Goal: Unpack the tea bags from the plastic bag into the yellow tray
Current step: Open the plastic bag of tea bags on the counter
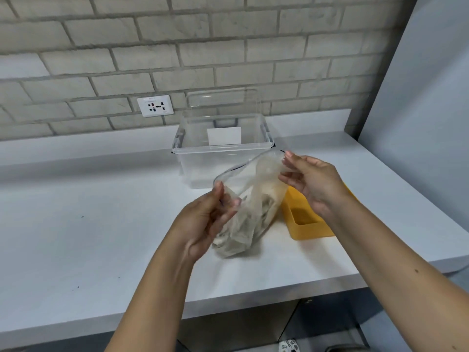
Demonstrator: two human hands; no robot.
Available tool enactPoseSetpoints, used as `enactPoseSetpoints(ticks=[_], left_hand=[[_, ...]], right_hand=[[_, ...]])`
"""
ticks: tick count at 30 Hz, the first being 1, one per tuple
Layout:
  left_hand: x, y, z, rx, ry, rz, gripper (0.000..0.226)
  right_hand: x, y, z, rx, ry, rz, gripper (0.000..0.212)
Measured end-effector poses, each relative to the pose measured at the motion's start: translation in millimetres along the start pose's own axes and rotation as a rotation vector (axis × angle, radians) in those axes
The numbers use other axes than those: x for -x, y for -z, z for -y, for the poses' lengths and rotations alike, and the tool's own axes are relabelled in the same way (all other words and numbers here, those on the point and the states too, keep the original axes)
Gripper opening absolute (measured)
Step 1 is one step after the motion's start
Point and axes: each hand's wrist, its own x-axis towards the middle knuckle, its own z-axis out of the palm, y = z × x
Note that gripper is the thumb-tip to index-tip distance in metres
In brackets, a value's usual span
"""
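— White countertop (101, 224) all round us: where do we have room?

— To our left lies a broad bare stretch, reaching from the grey brick wall (228, 47) to the front edge near us. On our right the counter narrows toward a plain pale wall panel (418, 97).

— And behind the work?

— A clear, rectangular plastic storage box (220, 158) stands toward the wall, its clear lid (223, 97) propped up behind it. A white wall socket (155, 105) sits to its left.

— What are we holding?

— We hold the clear, soft plastic bag (243, 199) by its mouth. Our left hand (205, 219) pinches the near rim between thumb and fingers. Our right hand (312, 181) pinches the far rim, close in front of the box. The mouth is stretched open between the two grips.

— Where are the pale, crumpled tea bags (238, 237)?

— They are bunched in the bottom of the bag, below both hands and nearest our left palm. The bag's base is blurred, so we cannot tell if it rests on the counter.

— And the yellow, rectangular plastic tray (304, 219)?

— It lies on the counter just right of the bag, partly under our right wrist, with its near corner close beside the bag's lower half.
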Motion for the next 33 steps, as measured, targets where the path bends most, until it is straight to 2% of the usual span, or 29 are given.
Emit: enactPoseSetpoints(ticks=[4, 9, 11, 13, 15, 18, 22, 24, 25, 27, 28, 29, 31, 33], left_hand=[[-5.2, -7.8, 12.0, 0.418, 0.017, 0.106, 0.028], [-15.5, -10.9, 12.9, 0.573, -0.008, 0.049, 0.044], [-22.4, -2.8, 12.9, 0.674, 0.059, 0.096, 0.053], [-30.5, 11.6, 15.0, 0.745, 0.138, 0.176, 0.051], [-35.3, 24.0, 13.5, 0.717, 0.201, 0.187, 0.050], [-41.2, 35.4, 7.7, 0.523, 0.212, 0.102, 0.047], [-49.4, 44.8, 10.2, 0.419, 0.248, 0.107, 0.044], [-51.5, 43.1, 11.0, 0.282, 0.220, -0.052, 0.038], [-50.0, 39.4, 11.7, 0.161, 0.148, -0.179, 0.032], [-42.1, 30.9, 15.1, -0.181, -0.120, -0.423, 0.022], [-37.7, 28.5, 18.1, -0.358, -0.312, -0.508, 0.020], [-32.5, 27.3, 20.6, -0.541, -0.532, -0.525, 0.017], [-25.4, 27.8, 18.8, -0.990, -0.885, -0.401, 0.018], [-29.3, 29.6, 16.7, -1.447, -1.014, -0.248, 0.032]], right_hand=[[0.8, 6.3, 0.0, -0.184, -0.141, 0.071, 0.011], [-3.5, 15.3, 0.0, -0.382, -0.306, 0.125, 0.018], [-6.8, 19.0, -4.3, -0.433, -0.373, 0.118, 0.022], [-13.5, 24.0, -11.3, -0.508, -0.450, 0.119, 0.025], [-19.9, 28.7, -18.5, -0.563, -0.522, 0.133, 0.024], [-19.5, 30.4, -27.2, -0.586, -0.587, 0.186, 0.034], [-16.2, 23.2, -36.7, -0.395, -0.595, 0.161, 0.025], [-19.2, 21.5, -42.4, -0.274, -0.608, 0.124, 0.019], [-20.3, 20.6, -43.8, -0.252, -0.617, 0.111, 0.019], [-22.5, 19.2, -43.3, -0.328, -0.637, 0.114, 0.023], [-23.6, 19.0, -41.5, -0.407, -0.642, 0.111, 0.024], [-24.0, 18.4, -38.7, -0.474, -0.641, 0.101, 0.022], [-25.1, 17.0, -35.7, -0.506, -0.621, 0.096, 0.011], [-26.0, 15.4, -35.5, -0.454, -0.613, 0.123, 0.008]])
